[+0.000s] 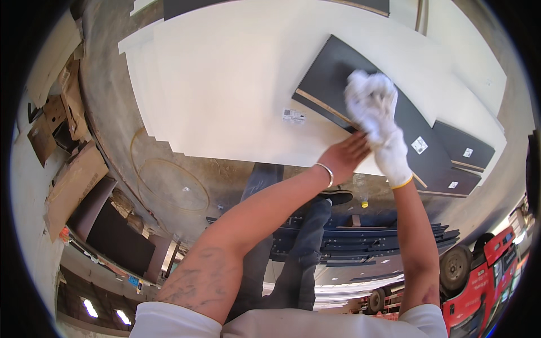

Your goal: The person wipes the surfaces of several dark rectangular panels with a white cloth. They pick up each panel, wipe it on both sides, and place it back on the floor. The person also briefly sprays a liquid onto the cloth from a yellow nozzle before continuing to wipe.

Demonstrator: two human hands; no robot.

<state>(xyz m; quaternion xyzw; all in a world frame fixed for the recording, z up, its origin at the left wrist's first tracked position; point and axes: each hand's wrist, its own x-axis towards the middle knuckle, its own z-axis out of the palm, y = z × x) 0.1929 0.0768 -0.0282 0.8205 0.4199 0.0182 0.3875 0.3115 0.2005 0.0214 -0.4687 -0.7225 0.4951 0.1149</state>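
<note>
Looking down from the head view, the person's right hand point(376, 110) wears a white knit glove point(394, 152) with a yellow cuff edge; its fingers point(366, 90) are bunched and curled inward above a dark grey panel point(332, 73), though whether they grip anything I cannot tell, for the white fabric blurs together. The bare left hand point(345, 158), with a silver bangle point(326, 172) at the wrist, reaches across with fingers point(358, 143) stretched nearly straight, their tips touching the glove just below the right palm, pinching or pressing at it; the exact hold is hidden.

That dark grey panel lies slanted on a stack of large white boards point(225, 84), a pale wooden edge showing along its lower side. More dark panels point(459, 149) with small white stickers lie just beside it to the right. Flattened cardboard point(73, 180) sits well apart at the left, on the concrete floor point(112, 112). A red pallet truck point(490, 270) stands at the lower right, near a stack of dark strips point(360, 236).
</note>
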